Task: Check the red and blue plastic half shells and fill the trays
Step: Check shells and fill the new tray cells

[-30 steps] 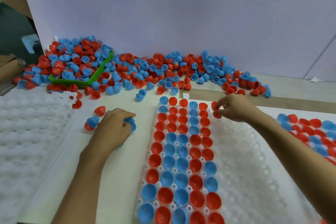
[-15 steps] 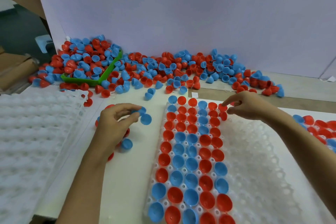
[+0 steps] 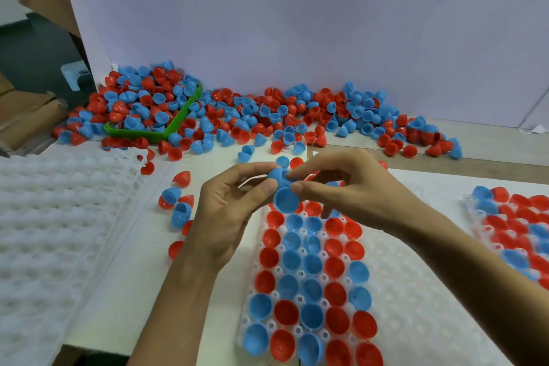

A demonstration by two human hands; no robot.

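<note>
My left hand (image 3: 227, 211) and my right hand (image 3: 347, 187) meet above the far end of the white dimpled tray (image 3: 416, 291). Between their fingertips they pinch blue half shells (image 3: 283, 190): one faces me hollow side up, another sits just above it. The tray's left columns hold red and blue half shells (image 3: 309, 282), hollow side up; its right part is bare dimples. A large heap of loose red and blue shells (image 3: 267, 116) lies along the back wall.
A green tray (image 3: 178, 122) sits half buried in the heap at back left. A stack of white dimpled trays (image 3: 59, 232) lies at left. Loose shells (image 3: 178, 205) lie beside my left wrist. Another filled tray (image 3: 520, 229) is at right.
My left hand lifted blue shells from the table and moved right. My right hand left the tray's far row and came in to meet it. The camera shifted closer.
</note>
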